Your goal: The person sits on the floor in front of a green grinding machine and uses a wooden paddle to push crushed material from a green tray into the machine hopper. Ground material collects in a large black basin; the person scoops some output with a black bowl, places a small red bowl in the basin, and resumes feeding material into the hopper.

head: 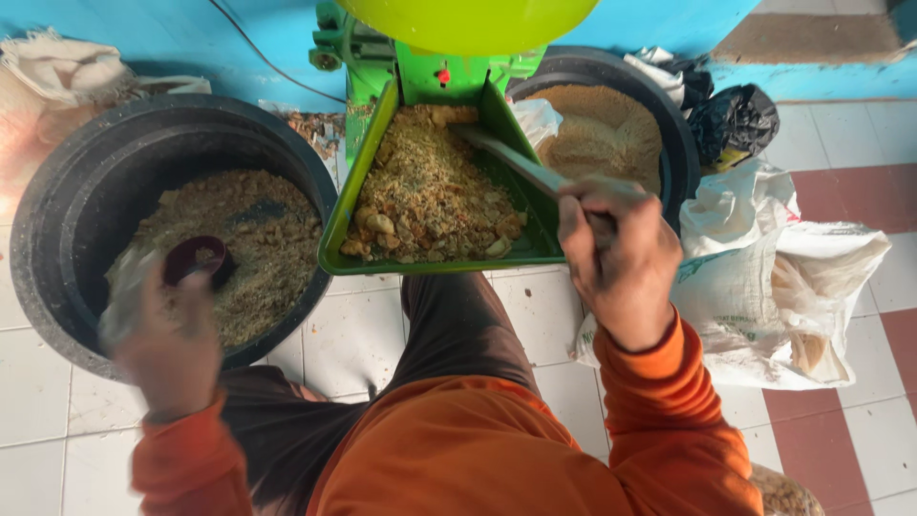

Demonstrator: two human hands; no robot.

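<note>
Head view: over the green tray (355, 215) of loose, crumbly feed, the right hand (616, 253) grips a stiff stick (516, 162) by its near end, while left of the tray the left hand (172, 339) holds a small light scoop (196, 258) in the black tub (57, 201).

The person wears a long-sleeved orange top, cuffs at both wrists, over dark brown trousers.
</note>
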